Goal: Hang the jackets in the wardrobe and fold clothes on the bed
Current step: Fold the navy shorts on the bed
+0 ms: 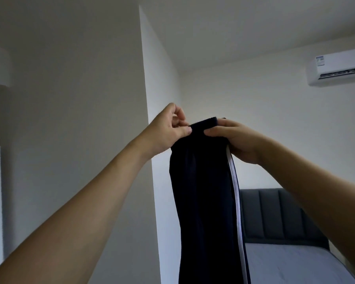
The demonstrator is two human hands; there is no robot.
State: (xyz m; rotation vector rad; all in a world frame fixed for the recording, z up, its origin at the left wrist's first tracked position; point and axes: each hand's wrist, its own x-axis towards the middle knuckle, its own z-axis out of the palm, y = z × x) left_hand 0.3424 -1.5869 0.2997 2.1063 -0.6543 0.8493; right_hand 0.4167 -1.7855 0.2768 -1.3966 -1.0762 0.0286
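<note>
Held high above the bed (295, 261): dark trousers (203, 191) with a white side stripe, top edge pinched by left hand (168, 128) and gripped by right hand (236, 140), likely to slip and crumple had either grip loosened.

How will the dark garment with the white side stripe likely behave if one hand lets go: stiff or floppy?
Probably floppy: the dark garment hangs straight down from where the left hand and right hand pinch its top edge. Likely light, since fingertip grips alone hold it. Released, that corner would probably droop.
</note>
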